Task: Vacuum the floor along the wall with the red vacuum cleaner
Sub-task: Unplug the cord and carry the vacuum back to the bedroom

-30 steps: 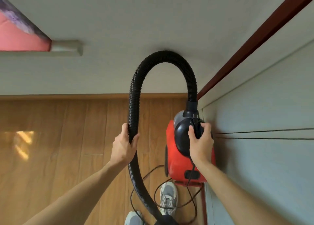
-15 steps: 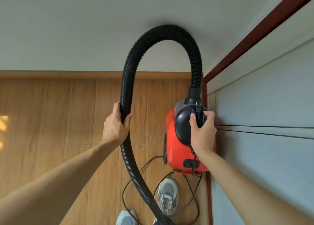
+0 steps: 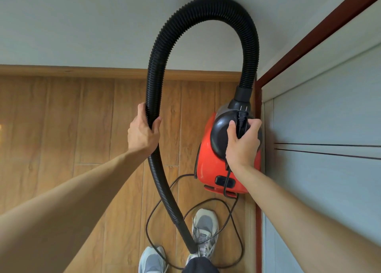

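The red vacuum cleaner (image 3: 208,167) hangs lifted off the wooden floor (image 3: 61,128), close to the wall on the right. My right hand (image 3: 243,145) grips its black top handle, together with the plug end of the cord. A black ribbed hose (image 3: 206,6) arcs up from the vacuum's front and comes down on the left, where my left hand (image 3: 142,132) grips it. The hose's lower end runs down to a black nozzle tip (image 3: 190,246) beside my shoes.
A black power cord (image 3: 237,241) loops loosely on the floor around my grey shoes (image 3: 204,231). A pale wall with a wooden baseboard (image 3: 82,71) lies ahead. A pale panel with a dark red frame (image 3: 258,211) stands at the right.
The view has tilted down and the pink object at upper left has left the frame. The vacuum and hose sit slightly higher; both hands keep the same grips.
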A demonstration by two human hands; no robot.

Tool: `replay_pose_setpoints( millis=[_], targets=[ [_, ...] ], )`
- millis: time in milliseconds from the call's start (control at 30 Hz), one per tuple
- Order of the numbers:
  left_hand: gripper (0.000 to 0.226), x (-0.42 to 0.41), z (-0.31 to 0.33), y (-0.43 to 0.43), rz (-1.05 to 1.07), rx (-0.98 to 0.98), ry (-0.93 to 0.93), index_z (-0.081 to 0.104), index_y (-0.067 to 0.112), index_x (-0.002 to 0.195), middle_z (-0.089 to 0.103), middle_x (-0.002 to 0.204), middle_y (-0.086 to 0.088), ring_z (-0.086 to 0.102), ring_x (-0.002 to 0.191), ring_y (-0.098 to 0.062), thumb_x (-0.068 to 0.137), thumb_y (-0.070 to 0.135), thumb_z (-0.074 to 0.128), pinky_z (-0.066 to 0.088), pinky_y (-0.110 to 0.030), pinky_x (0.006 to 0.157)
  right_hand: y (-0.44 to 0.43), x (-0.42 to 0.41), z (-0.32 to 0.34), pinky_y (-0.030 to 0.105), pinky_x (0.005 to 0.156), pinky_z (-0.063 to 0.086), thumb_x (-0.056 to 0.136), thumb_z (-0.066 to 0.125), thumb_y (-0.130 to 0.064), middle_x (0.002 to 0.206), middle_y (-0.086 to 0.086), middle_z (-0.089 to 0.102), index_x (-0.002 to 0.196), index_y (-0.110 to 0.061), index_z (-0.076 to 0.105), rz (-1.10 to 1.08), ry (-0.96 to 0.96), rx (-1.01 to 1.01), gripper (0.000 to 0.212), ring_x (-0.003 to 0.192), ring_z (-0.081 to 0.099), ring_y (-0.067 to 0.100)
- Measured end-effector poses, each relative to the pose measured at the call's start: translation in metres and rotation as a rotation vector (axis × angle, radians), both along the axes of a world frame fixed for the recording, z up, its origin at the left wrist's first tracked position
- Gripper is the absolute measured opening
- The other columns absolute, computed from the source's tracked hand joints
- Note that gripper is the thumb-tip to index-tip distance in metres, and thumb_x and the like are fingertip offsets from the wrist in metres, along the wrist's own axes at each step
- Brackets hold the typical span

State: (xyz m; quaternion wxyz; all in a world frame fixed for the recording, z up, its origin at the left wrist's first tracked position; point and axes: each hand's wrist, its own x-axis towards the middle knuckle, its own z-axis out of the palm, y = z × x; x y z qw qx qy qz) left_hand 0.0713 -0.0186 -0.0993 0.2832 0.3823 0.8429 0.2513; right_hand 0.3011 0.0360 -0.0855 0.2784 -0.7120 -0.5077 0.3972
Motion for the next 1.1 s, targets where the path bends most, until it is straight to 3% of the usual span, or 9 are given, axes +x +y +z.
replay_pose_setpoints(
  millis=[167, 200, 300, 367, 500, 700, 800, 933, 1100],
  targets=[
    [0.037, -0.016, 0.006, -0.003, -0.042, 0.009, 0.070, 0.038, 0.018, 0.129, 0.063, 0.099, -0.002, 0.062, 0.080, -0.025, 0.099, 0.027, 0.056, 0.051, -0.038, 0.068, 0.000, 0.004, -0.003, 0.012, 0.053, 0.042, 0.099, 0.057, -0.034, 0.072, -0.011, 0.056, 0.102, -0.020, 0.041, -0.010, -0.025, 0.042, 0.021, 0.064, 0.059, 0.001],
    [0.037, -0.017, 0.006, -0.004, -0.054, 0.011, 0.081, 0.037, 0.018, 0.130, 0.063, 0.100, -0.002, 0.061, 0.079, -0.025, 0.099, 0.027, 0.056, 0.049, -0.037, 0.067, 0.000, 0.005, -0.003, 0.014, 0.054, 0.044, 0.099, 0.057, -0.036, 0.071, -0.011, 0.056, 0.101, -0.021, 0.041, -0.010, -0.027, 0.037, 0.021, 0.065, 0.060, 0.002],
    [0.038, -0.017, 0.006, -0.006, -0.079, 0.004, 0.102, 0.037, 0.018, 0.131, 0.064, 0.100, -0.005, 0.061, 0.080, -0.028, 0.099, 0.027, 0.056, 0.047, -0.037, 0.067, 0.001, 0.005, -0.004, 0.046, 0.062, 0.056, 0.098, 0.055, -0.040, 0.074, -0.002, 0.059, 0.106, -0.020, 0.042, -0.011, -0.014, -0.010, 0.025, 0.069, 0.063, 0.029],
    [0.038, -0.015, 0.003, -0.005, -0.081, -0.001, 0.098, 0.037, 0.018, 0.130, 0.064, 0.101, -0.007, 0.062, 0.081, -0.029, 0.099, 0.027, 0.056, 0.051, -0.040, 0.069, 0.003, 0.003, -0.007, 0.054, 0.062, 0.056, 0.098, 0.055, -0.040, 0.076, 0.002, 0.059, 0.108, -0.020, 0.042, -0.018, 0.002, -0.024, 0.026, 0.069, 0.062, 0.038],
    [0.037, -0.013, -0.005, -0.001, -0.057, -0.004, 0.085, 0.037, 0.018, 0.128, 0.063, 0.103, -0.005, 0.062, 0.086, -0.030, 0.098, 0.026, 0.056, 0.054, -0.043, 0.073, 0.006, 0.000, -0.016, 0.057, 0.065, 0.056, 0.098, 0.053, -0.045, 0.081, 0.007, 0.059, 0.109, -0.022, 0.039, -0.009, -0.008, -0.041, 0.028, 0.076, 0.062, 0.042],
    [0.033, -0.006, -0.018, 0.004, 0.005, -0.040, 0.055, 0.038, 0.018, 0.123, 0.063, 0.100, -0.005, 0.061, 0.084, -0.029, 0.098, 0.028, 0.057, 0.055, -0.046, 0.074, 0.014, 0.002, -0.028, 0.057, 0.056, 0.055, 0.097, 0.053, -0.044, 0.073, 0.011, 0.059, 0.100, -0.028, 0.037, 0.030, -0.017, -0.053, 0.023, 0.064, 0.060, 0.044],
    [0.033, -0.004, -0.022, 0.003, 0.034, -0.062, 0.037, 0.038, 0.018, 0.122, 0.064, 0.097, -0.006, 0.062, 0.083, -0.030, 0.098, 0.029, 0.058, 0.055, -0.049, 0.075, 0.014, 0.005, -0.033, 0.058, 0.062, 0.056, 0.096, 0.053, -0.046, 0.077, 0.015, 0.061, 0.100, -0.031, 0.038, 0.058, -0.029, -0.085, 0.022, 0.070, 0.062, 0.045],
    [0.034, -0.006, -0.025, 0.000, 0.042, -0.095, 0.023, 0.038, 0.018, 0.122, 0.064, 0.097, -0.007, 0.063, 0.083, -0.031, 0.097, 0.029, 0.058, 0.056, -0.051, 0.075, 0.010, 0.006, -0.041, 0.053, 0.059, 0.057, 0.098, 0.054, -0.043, 0.077, 0.006, 0.061, 0.102, -0.029, 0.040, 0.079, -0.041, -0.080, 0.020, 0.065, 0.063, 0.038],
    [0.034, -0.006, -0.026, 0.002, 0.035, -0.110, 0.003, 0.038, 0.016, 0.123, 0.064, 0.098, -0.008, 0.064, 0.082, -0.030, 0.097, 0.026, 0.058, 0.058, -0.050, 0.074, 0.013, 0.011, -0.042, 0.030, 0.037, 0.047, 0.100, 0.053, -0.038, 0.074, 0.025, 0.058, 0.106, -0.023, 0.037, 0.124, 0.015, -0.131, 0.022, 0.047, 0.051, 0.029]
  ],
)
